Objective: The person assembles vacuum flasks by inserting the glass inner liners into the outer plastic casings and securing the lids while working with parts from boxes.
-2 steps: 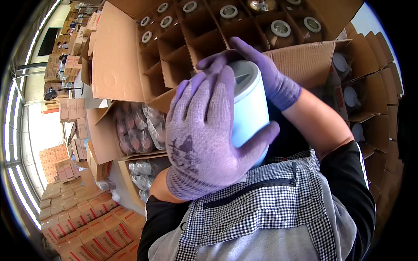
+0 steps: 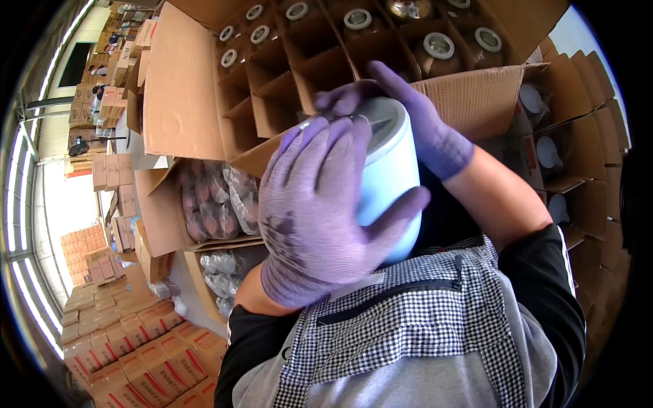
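Close in front of my body is an upright light blue cylinder (image 2: 392, 187), its grey top recessed inside a pale rim; it looks like a vacuum flask casing. Both my hands wear purple knitted gloves. My left hand (image 2: 316, 211) presses along its left side, fingers pointing up to the rim and thumb across its near face. Around the top's far and right side curls my right hand (image 2: 415, 112), fingertips reaching over the left part of the rim. The gloves hide much of the cylinder's left side.
Beyond my hands stands an open carton (image 2: 180, 88) with cardboard dividers; several cells hold glass vessels with pale ringed mouths (image 2: 439, 45). Left, another carton holds plastic-wrapped round items (image 2: 211, 200). Open cartons with white pieces (image 2: 547, 151) line the right; stacked cartons (image 2: 146, 347) fill the lower left.
My left hand has turned slightly, its fingertips a little lower and its thumb shifted left. My right hand has slid slightly right and down along the rim.
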{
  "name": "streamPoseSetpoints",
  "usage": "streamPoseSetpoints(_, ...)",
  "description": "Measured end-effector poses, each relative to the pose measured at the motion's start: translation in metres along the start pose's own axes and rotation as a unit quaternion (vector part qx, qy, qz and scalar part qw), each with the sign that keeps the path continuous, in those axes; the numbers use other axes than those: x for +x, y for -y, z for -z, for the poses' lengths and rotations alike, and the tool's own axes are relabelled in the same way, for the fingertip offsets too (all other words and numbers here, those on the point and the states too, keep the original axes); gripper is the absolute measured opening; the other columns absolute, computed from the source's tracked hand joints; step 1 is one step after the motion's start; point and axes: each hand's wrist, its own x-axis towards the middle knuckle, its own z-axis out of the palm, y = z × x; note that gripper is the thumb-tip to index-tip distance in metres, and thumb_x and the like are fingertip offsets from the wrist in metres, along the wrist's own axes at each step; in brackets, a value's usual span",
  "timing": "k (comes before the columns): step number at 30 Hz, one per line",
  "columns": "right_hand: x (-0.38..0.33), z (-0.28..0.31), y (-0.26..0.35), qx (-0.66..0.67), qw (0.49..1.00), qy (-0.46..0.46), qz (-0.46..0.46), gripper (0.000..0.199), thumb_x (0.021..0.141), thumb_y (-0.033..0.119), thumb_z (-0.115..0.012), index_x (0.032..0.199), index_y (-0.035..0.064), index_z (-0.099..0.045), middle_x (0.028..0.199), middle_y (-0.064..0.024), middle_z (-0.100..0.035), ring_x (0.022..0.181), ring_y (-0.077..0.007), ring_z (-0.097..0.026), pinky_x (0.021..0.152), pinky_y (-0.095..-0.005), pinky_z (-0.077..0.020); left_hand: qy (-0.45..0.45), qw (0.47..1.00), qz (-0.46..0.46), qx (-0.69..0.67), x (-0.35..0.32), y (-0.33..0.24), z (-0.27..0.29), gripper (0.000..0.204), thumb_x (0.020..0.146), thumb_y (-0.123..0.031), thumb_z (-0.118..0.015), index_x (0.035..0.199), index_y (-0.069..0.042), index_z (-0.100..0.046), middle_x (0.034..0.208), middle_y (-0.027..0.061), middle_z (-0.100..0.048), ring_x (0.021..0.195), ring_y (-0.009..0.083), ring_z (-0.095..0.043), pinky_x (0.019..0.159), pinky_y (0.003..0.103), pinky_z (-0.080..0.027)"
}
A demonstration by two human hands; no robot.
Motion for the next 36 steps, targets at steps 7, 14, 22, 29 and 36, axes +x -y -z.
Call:
streamPoseSetpoints(7, -0.066, -0.074, 0.055, -0.549, 0.817, 0.060, 0.162, 0.063, 0.102, 0.053, -0.053, 0.124, -0.0058, -0.060, 0.119, -0.0208, -0.058, 0.125, -0.0381, -0.054, 0.114, -0.0500, -0.0389, -0.170, 0.902, -0.025, -0.395, -0.087, 0.101, -0.063, 0.063, 0.103, -0.063, -0.048, 0.108, -0.002, -0.067, 0.141, 0.0246, -0.060, 0.138, 0.0436, -0.053, 0.121, 0.057, -0.034)
streamPoseSetpoints(14, 0.002, 0.003, 0.003, -0.001, 0.999, 0.011, -0.045, 0.054, 0.115, 0.041, -0.031, 0.125, -0.0010, -0.064, 0.139, -0.0177, -0.060, 0.128, -0.0299, -0.061, 0.115, -0.0411, -0.0439, 0.009, 0.998, -0.022, -0.053, -0.012, 0.005, 0.010, 0.083, 0.080, -0.054, -0.075, 0.136, 0.006, -0.061, 0.137, 0.0237, -0.065, 0.129, 0.0418, -0.061, 0.116, 0.054, -0.040)
streamPoseSetpoints(22, -0.072, -0.064, 0.050, -0.541, 0.823, 0.007, 0.176, 0.029, 0.099, 0.018, -0.058, 0.114, -0.0062, -0.063, 0.124, -0.0214, -0.061, 0.120, -0.0384, -0.061, 0.111, -0.0471, -0.0456, -0.176, 0.925, -0.019, -0.337, -0.069, 0.085, -0.048, 0.054, 0.102, -0.054, -0.053, 0.101, -0.003, -0.071, 0.108, 0.0160, -0.076, 0.122, 0.0413, -0.067, 0.124, 0.059, -0.027)
streamPoseSetpoints(29, -0.021, -0.018, 0.033, -0.361, 0.921, -0.062, 0.136, 0.045, 0.107, 0.030, -0.048, 0.128, -0.0076, -0.062, 0.129, -0.0220, -0.064, 0.120, -0.0313, -0.064, 0.108, -0.0402, -0.0494, -0.076, 0.980, -0.016, -0.185, -0.026, 0.054, -0.005, 0.070, 0.091, -0.057, -0.067, 0.126, 0.004, -0.067, 0.128, 0.0229, -0.070, 0.133, 0.0418, -0.060, 0.122, 0.055, -0.032)
streamPoseSetpoints(36, -0.039, -0.049, 0.017, -0.320, 0.943, -0.059, 0.064, 0.050, 0.111, 0.034, -0.037, 0.107, -0.0039, -0.069, 0.125, -0.0193, -0.067, 0.123, -0.0344, -0.063, 0.117, -0.0451, -0.0411, -0.085, 0.977, -0.071, -0.183, -0.045, 0.057, -0.016, 0.061, 0.091, -0.063, -0.069, 0.106, -0.005, -0.076, 0.115, 0.0162, -0.075, 0.124, 0.0406, -0.066, 0.124, 0.057, -0.031)
